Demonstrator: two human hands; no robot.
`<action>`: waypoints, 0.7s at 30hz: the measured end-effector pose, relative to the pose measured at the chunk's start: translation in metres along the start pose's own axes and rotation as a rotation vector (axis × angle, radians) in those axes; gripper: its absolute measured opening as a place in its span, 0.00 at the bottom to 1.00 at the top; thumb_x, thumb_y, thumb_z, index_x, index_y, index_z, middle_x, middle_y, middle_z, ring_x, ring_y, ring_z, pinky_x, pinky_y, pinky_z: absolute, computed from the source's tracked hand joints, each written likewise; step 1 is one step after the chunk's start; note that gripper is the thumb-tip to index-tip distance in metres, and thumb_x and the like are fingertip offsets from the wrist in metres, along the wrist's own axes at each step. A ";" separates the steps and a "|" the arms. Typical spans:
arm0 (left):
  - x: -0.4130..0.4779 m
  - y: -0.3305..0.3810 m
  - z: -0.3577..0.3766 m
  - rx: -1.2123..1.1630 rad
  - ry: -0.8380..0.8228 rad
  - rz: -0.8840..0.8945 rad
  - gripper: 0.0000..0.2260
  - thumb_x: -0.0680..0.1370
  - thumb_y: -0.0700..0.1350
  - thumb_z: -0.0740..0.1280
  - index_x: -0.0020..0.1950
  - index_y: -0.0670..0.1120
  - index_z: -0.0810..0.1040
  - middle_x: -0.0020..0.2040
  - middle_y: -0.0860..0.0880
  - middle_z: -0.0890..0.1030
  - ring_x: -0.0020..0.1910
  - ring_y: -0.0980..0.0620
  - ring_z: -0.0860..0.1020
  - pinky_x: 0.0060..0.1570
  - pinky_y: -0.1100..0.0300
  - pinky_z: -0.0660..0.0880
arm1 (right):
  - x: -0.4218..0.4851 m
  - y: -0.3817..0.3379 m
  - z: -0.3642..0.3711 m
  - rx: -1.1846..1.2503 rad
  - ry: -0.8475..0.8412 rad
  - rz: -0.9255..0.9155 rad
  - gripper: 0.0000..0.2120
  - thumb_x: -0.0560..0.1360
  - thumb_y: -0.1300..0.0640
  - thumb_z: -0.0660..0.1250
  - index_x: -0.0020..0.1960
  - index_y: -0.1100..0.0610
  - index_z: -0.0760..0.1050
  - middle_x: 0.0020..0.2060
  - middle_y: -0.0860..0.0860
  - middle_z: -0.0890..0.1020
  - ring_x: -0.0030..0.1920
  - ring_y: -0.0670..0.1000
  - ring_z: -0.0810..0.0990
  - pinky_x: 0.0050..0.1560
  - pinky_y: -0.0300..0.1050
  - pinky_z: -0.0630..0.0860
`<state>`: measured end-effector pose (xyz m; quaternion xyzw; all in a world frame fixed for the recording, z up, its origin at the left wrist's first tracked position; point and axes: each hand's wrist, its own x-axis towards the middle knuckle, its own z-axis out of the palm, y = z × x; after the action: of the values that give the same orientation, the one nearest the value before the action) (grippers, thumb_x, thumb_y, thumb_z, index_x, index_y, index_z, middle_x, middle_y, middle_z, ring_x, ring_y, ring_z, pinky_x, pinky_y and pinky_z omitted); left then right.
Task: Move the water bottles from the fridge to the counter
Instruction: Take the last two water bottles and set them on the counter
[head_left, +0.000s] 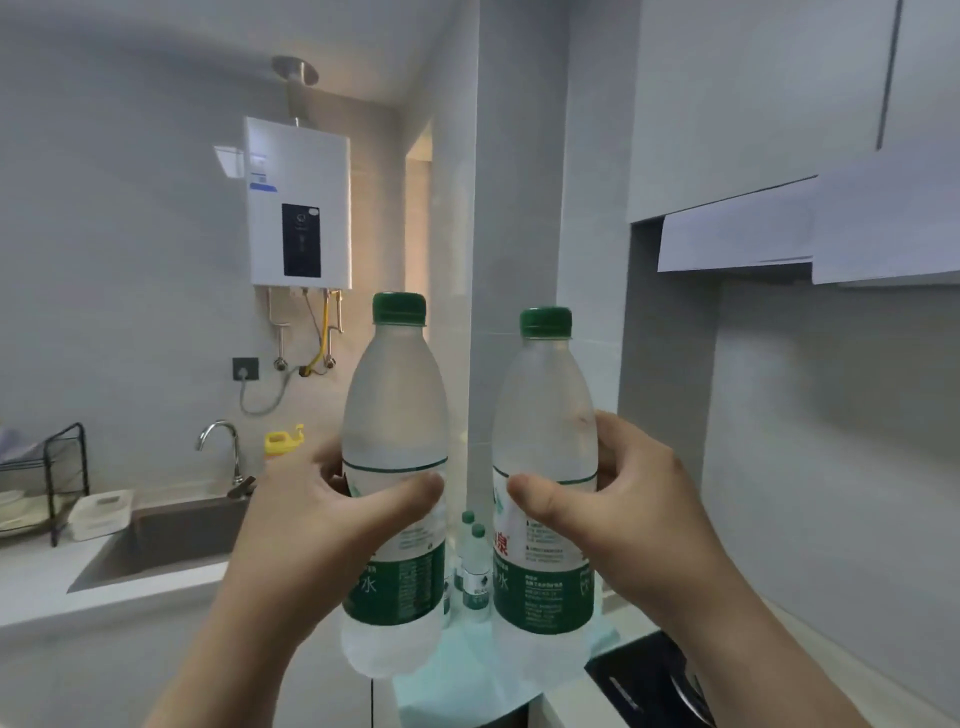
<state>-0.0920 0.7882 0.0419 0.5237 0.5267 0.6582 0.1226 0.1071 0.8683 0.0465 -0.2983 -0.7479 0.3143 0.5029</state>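
Left hand (332, 512) grips one green-capped water bottle (395, 415) upright; right hand (618, 499) grips a second bottle (543, 431) upright. Both held above the bench (31, 587). Two small bottles (475, 571) stand beyond, between them.

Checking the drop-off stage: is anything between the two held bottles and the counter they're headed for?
Two small bottles already stand on the counter, in the corner between the held left bottle and right bottle. Nearer counter space looks free.

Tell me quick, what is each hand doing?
Left hand: closed around the left water bottle.
Right hand: closed around the right water bottle.
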 end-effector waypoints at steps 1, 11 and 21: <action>0.014 -0.011 0.006 -0.009 -0.018 -0.010 0.19 0.52 0.59 0.73 0.42 0.64 0.83 0.38 0.55 0.86 0.37 0.59 0.84 0.40 0.55 0.77 | 0.012 0.011 0.002 -0.003 0.004 0.019 0.21 0.63 0.47 0.79 0.53 0.46 0.79 0.44 0.45 0.86 0.46 0.45 0.85 0.45 0.45 0.82; 0.113 -0.132 0.064 0.037 -0.030 -0.145 0.15 0.57 0.53 0.76 0.42 0.57 0.83 0.40 0.58 0.86 0.39 0.59 0.83 0.38 0.58 0.78 | 0.105 0.138 0.030 -0.022 0.025 0.161 0.23 0.59 0.46 0.79 0.53 0.46 0.79 0.45 0.43 0.87 0.46 0.45 0.85 0.48 0.50 0.82; 0.174 -0.295 0.129 0.125 0.069 -0.398 0.20 0.58 0.49 0.79 0.49 0.55 0.82 0.42 0.56 0.86 0.44 0.56 0.84 0.43 0.52 0.82 | 0.193 0.312 0.073 -0.076 -0.072 0.289 0.29 0.56 0.41 0.76 0.56 0.43 0.75 0.48 0.42 0.84 0.49 0.46 0.83 0.49 0.51 0.82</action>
<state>-0.1745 1.1078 -0.1165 0.3931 0.6635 0.6045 0.1997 0.0184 1.1978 -0.1060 -0.4105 -0.7260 0.3652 0.4137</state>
